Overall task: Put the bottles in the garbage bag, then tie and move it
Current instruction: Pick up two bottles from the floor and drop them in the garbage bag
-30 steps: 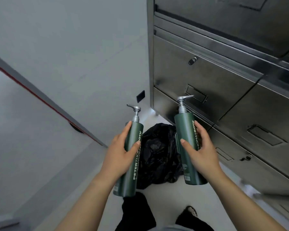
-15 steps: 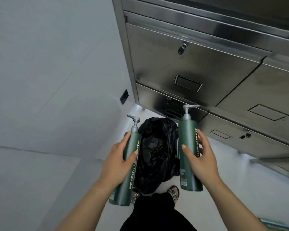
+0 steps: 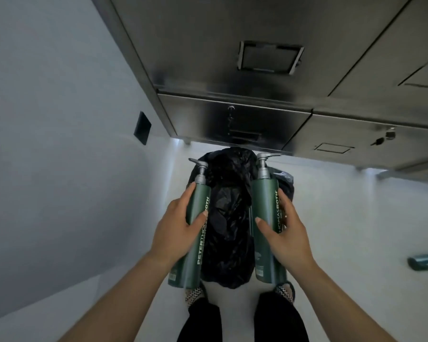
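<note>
A black garbage bag point(image 3: 229, 218) sits crumpled on the white floor, directly below me and between my arms. My left hand point(image 3: 176, 225) is wrapped around a tall green pump bottle point(image 3: 195, 243) with white lettering, held upright at the bag's left side. My right hand point(image 3: 284, 233) grips a second, matching green pump bottle point(image 3: 266, 208) over the bag's right side. Both bottles have grey pump heads and hang above the bag, apart from each other. The bag's mouth cannot be made out.
Steel drawer cabinets point(image 3: 232, 119) stand just behind the bag. A white wall point(image 3: 59, 144) with a small black plate point(image 3: 142, 127) runs along the left. My feet point(image 3: 195, 293) in patterned shoes are at the bag's near edge. A teal cylinder point(image 3: 425, 261) lies on the floor at far right.
My view has tilted down and closed in on the bag. Both hands, still holding the bottles, now sit right over the bag, and my feet have come up to it.
</note>
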Motion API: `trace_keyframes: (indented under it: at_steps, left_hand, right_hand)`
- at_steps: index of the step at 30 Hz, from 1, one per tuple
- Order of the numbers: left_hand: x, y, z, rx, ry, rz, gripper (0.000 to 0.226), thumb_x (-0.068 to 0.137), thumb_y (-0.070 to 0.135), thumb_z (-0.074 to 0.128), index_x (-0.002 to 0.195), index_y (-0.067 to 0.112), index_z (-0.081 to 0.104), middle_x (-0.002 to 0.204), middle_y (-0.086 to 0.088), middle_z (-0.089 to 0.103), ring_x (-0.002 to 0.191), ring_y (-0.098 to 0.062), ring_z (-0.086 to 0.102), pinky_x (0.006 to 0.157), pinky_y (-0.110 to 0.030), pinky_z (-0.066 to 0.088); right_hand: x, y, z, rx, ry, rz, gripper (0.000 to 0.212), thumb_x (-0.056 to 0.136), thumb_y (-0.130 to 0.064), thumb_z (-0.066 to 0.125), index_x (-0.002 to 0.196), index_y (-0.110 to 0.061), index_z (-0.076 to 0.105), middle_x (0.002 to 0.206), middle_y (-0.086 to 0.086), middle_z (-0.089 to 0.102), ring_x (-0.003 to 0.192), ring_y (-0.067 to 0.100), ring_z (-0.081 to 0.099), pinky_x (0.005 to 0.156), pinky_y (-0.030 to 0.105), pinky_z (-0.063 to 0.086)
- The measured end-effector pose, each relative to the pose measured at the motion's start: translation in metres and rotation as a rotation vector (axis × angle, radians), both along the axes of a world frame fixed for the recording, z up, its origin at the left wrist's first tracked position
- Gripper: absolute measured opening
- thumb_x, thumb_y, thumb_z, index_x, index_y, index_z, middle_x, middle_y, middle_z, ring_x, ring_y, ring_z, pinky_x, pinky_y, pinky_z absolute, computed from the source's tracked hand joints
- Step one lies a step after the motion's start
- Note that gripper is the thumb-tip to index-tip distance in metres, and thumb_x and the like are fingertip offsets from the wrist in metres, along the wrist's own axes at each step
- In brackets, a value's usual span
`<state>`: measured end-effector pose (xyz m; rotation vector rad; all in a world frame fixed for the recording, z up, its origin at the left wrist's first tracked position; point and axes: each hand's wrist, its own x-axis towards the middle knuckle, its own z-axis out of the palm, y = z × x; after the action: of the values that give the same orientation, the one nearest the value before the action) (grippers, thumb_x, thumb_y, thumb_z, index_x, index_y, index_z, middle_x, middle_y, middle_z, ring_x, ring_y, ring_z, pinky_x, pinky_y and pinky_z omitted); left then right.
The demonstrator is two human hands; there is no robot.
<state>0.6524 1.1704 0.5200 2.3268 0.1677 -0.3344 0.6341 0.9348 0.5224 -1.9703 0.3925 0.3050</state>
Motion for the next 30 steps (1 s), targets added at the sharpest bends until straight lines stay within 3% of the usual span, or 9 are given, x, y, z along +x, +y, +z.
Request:
trace_keyframes:
  at_steps: [3, 8, 11, 14, 17, 21, 23, 27, 30]
  left_hand:
    - [0.004, -0.005, -0.063, -0.026, 0.033, -0.039, 0.068, 0.086, 0.048, 0.054, 0.142, 0.050, 0.014, 0.110, 0.004, 0.051, 0.088, -0.007, 0.054, 0.071, -0.021, 0.039]
    - [0.015, -0.007, -0.177, -0.011, 0.049, 0.011, 0.071, 0.086, 0.047, 0.057, 0.143, 0.049, 0.015, 0.108, 0.006, 0.051, 0.091, -0.008, 0.054, 0.070, -0.019, 0.038]
    - [0.028, -0.028, -0.247, -0.063, 0.016, 0.008, 0.072, 0.086, 0.045, 0.058, 0.143, 0.047, 0.013, 0.125, 0.006, 0.046, 0.106, -0.002, 0.044, 0.080, -0.017, 0.036]
    - [0.037, -0.045, -0.315, -0.063, 0.099, -0.029, 0.079, 0.086, 0.050, 0.054, 0.145, 0.043, 0.001, 0.148, -0.006, 0.031, 0.126, -0.018, 0.041, 0.096, -0.030, 0.041]
    - [0.030, -0.044, -0.367, 0.062, 0.247, -0.082, 0.079, 0.087, 0.054, 0.048, 0.145, 0.042, -0.006, 0.155, -0.009, 0.017, 0.126, -0.029, 0.045, 0.099, -0.039, 0.044]
    - [0.000, -0.044, -0.389, 0.033, 0.268, -0.107, 0.074, 0.089, 0.053, 0.045, 0.145, 0.043, -0.002, 0.153, -0.003, 0.024, 0.125, -0.022, 0.045, 0.099, -0.031, 0.042]
    - [-0.017, -0.036, -0.385, 0.032, 0.253, -0.116, 0.070, 0.090, 0.052, 0.044, 0.146, 0.041, 0.003, 0.150, -0.001, 0.030, 0.129, -0.017, 0.040, 0.099, -0.023, 0.034]
    - [-0.038, -0.020, -0.361, -0.016, 0.262, -0.059, 0.065, 0.089, 0.052, 0.043, 0.146, 0.039, 0.014, 0.148, 0.004, 0.034, 0.131, -0.009, 0.035, 0.104, -0.022, 0.029]
    - [-0.044, -0.021, -0.341, -0.081, 0.282, -0.001, 0.067, 0.082, 0.060, 0.038, 0.144, 0.041, 0.020, 0.145, 0.007, 0.036, 0.128, -0.004, 0.036, 0.103, -0.021, 0.027]
  right_hand:
    - [-0.016, 0.005, -0.061, 0.003, 0.046, -0.069, 0.078, 0.080, -0.032, 0.069, 0.141, -0.045, 0.023, 0.131, -0.027, 0.038, 0.118, -0.001, 0.043, 0.099, 0.026, 0.041]
    - [-0.024, 0.016, -0.161, 0.024, 0.090, -0.044, 0.077, 0.081, -0.031, 0.068, 0.143, -0.041, 0.023, 0.133, -0.025, 0.039, 0.117, 0.001, 0.044, 0.102, 0.036, 0.045]
    - [-0.031, 0.000, -0.216, -0.001, 0.089, -0.065, 0.077, 0.080, -0.033, 0.068, 0.139, -0.050, 0.021, 0.134, -0.030, 0.038, 0.121, 0.003, 0.045, 0.100, 0.043, 0.047]
    - [-0.030, -0.016, -0.268, -0.006, 0.088, -0.070, 0.077, 0.079, -0.034, 0.068, 0.133, -0.061, 0.020, 0.122, -0.049, 0.032, 0.107, -0.016, 0.045, 0.098, 0.039, 0.049]
    - [-0.027, -0.019, -0.310, 0.005, 0.095, -0.065, 0.078, 0.079, -0.033, 0.069, 0.138, -0.054, 0.022, 0.120, -0.049, 0.032, 0.108, -0.011, 0.046, 0.097, 0.039, 0.049]
    - [-0.022, -0.020, -0.335, -0.007, 0.089, -0.027, 0.078, 0.079, -0.034, 0.069, 0.138, -0.053, 0.021, 0.123, -0.048, 0.031, 0.111, -0.017, 0.041, 0.099, 0.031, 0.047]
    - [-0.020, -0.013, -0.337, -0.017, 0.091, -0.004, 0.081, 0.080, -0.033, 0.069, 0.142, -0.046, 0.020, 0.134, -0.032, 0.037, 0.119, -0.010, 0.041, 0.102, 0.029, 0.043]
    - [-0.012, 0.009, -0.333, -0.066, 0.035, 0.043, 0.083, 0.080, -0.029, 0.070, 0.146, -0.032, 0.020, 0.136, -0.021, 0.033, 0.113, -0.031, 0.023, 0.090, -0.007, 0.023]
    - [-0.004, 0.021, -0.332, -0.084, 0.026, 0.072, 0.084, 0.081, -0.031, 0.069, 0.146, -0.030, 0.017, 0.133, -0.019, 0.031, 0.111, -0.036, 0.016, 0.085, -0.012, 0.017]
